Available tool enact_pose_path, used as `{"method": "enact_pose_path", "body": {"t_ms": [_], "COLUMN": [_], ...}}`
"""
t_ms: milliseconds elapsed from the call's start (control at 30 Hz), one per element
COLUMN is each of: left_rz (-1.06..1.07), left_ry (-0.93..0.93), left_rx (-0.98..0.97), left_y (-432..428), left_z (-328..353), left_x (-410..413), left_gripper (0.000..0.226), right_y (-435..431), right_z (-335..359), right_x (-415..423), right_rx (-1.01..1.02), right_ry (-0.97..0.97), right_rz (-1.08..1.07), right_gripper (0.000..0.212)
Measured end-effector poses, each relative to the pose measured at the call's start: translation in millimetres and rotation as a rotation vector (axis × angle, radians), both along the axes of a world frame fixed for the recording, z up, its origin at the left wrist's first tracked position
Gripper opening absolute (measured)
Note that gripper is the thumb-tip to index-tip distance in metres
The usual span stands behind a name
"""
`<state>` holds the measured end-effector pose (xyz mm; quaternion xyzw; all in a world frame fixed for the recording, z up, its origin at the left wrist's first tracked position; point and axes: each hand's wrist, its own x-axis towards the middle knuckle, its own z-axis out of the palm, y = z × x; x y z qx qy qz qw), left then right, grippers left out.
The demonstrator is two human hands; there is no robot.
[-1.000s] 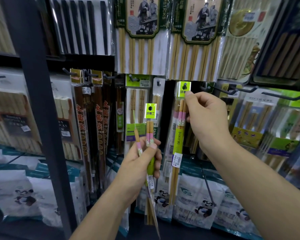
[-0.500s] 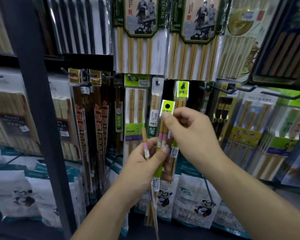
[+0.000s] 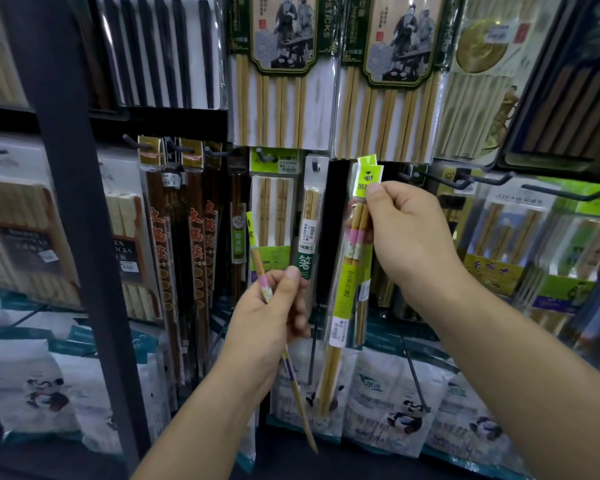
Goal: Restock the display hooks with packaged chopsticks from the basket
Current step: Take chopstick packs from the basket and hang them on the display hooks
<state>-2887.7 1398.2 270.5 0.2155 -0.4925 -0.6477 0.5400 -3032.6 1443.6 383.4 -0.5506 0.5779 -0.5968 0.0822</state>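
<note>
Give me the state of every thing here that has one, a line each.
right hand, pinching the green-header pack's top.
green-header pack, upright, header up at hook level; hooked or not, cannot tell.
left hand, gripping the second pack.
second pack, tilted, edge-on, off any hook.
narrow pack, hanging on its hook.
black hook, front end bare.
</note>
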Motion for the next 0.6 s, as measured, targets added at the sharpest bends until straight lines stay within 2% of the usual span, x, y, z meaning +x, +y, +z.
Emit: {"method": "enact_pose_path", "body": {"t_ms": [100, 367, 600], "left_rz": [-0.047, -0.12, -0.134], "left_ry": [-0.018, -0.063, -0.06], "left_rx": [-0.019, -0.017, 0.024], "left_y": [0.9, 4.1, 7.2], "left_z": [-0.6, -1.2, 1.4], "left_x": [2.2, 1.5, 0.2], "left_gripper": [0.039, 0.033, 0.047], "right_y": [-0.1, -3.6, -7.7], "right_z": [1.9, 9.8, 10.2], "right_x": [-0.9, -6.1, -10.9], "right_rx": [-0.029, -0.001, 0.019], "right_ry": [0.019, 0.048, 0.005], "right_rz": [-0.025, -0.067, -0.093], "right_gripper": [0.046, 0.051, 0.06]}}
